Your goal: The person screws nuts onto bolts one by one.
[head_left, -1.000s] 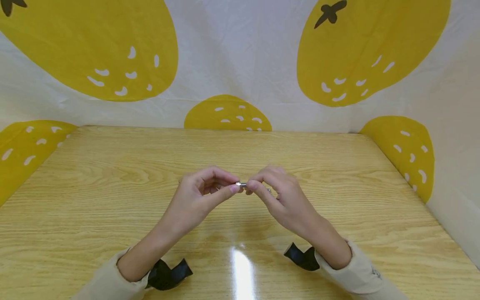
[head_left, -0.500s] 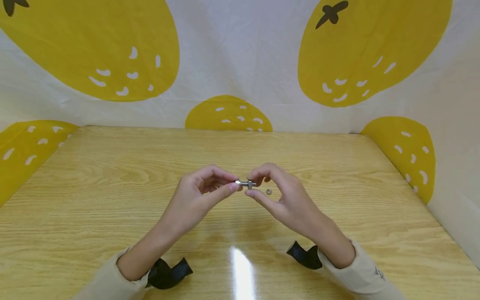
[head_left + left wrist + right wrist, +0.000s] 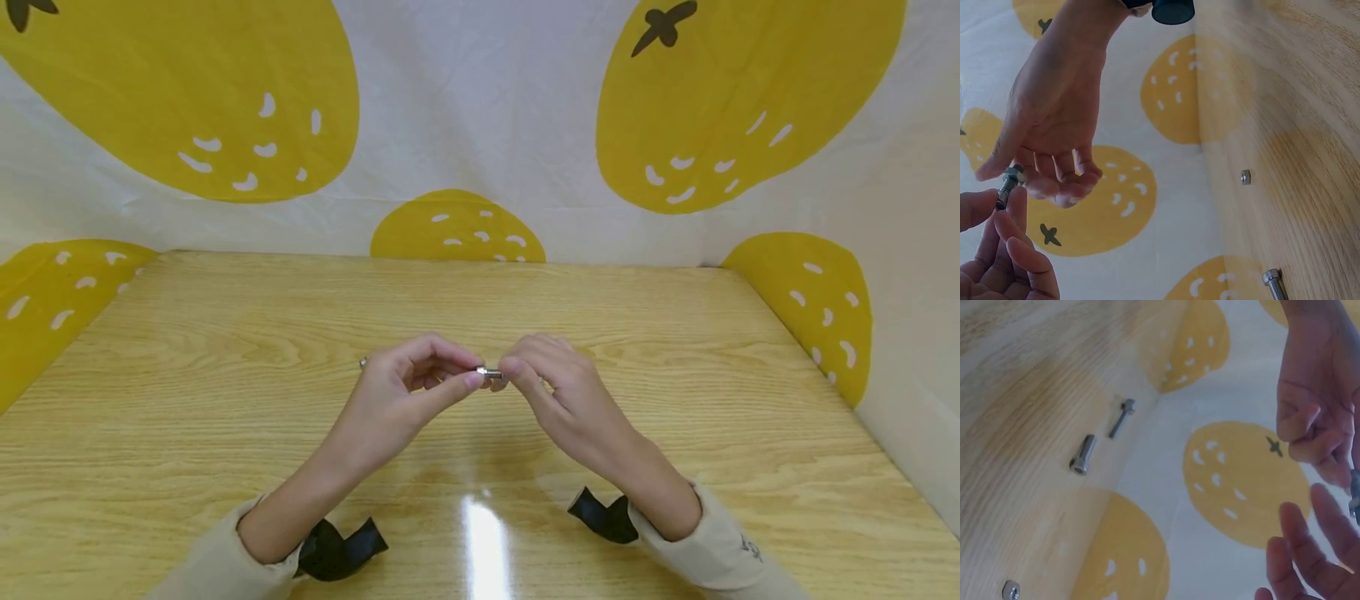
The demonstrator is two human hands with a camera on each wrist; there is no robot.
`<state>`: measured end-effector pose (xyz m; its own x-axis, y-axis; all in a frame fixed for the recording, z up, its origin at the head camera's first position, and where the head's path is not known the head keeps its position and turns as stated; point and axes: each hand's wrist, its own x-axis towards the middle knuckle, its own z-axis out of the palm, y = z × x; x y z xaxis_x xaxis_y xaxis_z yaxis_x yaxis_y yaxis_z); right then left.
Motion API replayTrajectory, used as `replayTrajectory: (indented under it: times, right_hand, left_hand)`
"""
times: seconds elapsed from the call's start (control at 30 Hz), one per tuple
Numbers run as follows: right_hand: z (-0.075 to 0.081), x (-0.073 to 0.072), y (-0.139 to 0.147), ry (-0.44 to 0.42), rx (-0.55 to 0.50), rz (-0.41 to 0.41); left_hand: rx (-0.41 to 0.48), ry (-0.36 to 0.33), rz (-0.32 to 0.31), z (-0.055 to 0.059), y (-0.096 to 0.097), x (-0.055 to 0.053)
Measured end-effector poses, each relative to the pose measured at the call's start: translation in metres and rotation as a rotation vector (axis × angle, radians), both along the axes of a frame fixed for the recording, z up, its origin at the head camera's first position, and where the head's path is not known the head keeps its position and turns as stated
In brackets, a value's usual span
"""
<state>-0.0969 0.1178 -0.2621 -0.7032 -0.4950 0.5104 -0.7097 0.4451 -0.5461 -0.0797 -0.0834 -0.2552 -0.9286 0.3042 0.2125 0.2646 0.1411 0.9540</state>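
My left hand (image 3: 390, 392) pinches a small steel bolt (image 3: 491, 373) by its head, between thumb and index finger, above the table. A hex nut (image 3: 1014, 174) sits on the thread near the bolt's far end. My right hand (image 3: 558, 387) has its thumb and index finger at that nut; in the head view they hide it. The other fingers of the right hand are spread loosely in the right wrist view. There the bolt and nut show only at the right edge.
On the wooden table (image 3: 225, 333) lie a loose nut (image 3: 1245, 177), a socket-head bolt (image 3: 1082, 456) and a thinner bolt (image 3: 1122, 419). Another nut (image 3: 1011, 590) shows low in the right wrist view. A fruit-patterned cloth (image 3: 480, 125) hangs around the table's back and sides.
Half a second ago my right thumb and finger stood apart above and below the nut. Now the thumb has rolled up over it, as one second ago. The left hand keeps its hold.
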Motion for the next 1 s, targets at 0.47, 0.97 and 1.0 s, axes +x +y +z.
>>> replayTrajectory:
  times: [0.47, 0.97, 1.0]
  right_hand:
    - [0.0028, -0.0030, 0.0040, 0.136, -0.043, 0.130]
    - [0.0059, 0.0019, 0.0043, -0.013, 0.043, -0.016]
    - [0.0066, 0.0022, 0.0048, -0.020, 0.039, -0.013]
  left_hand:
    - [-0.019, -0.007, 0.026, 0.0014, -0.0032, -0.0011]
    - [-0.004, -0.015, 0.015, 0.0007, -0.0002, 0.0002]
    - [-0.009, -0.012, 0.018, 0.0007, -0.0004, 0.0001]
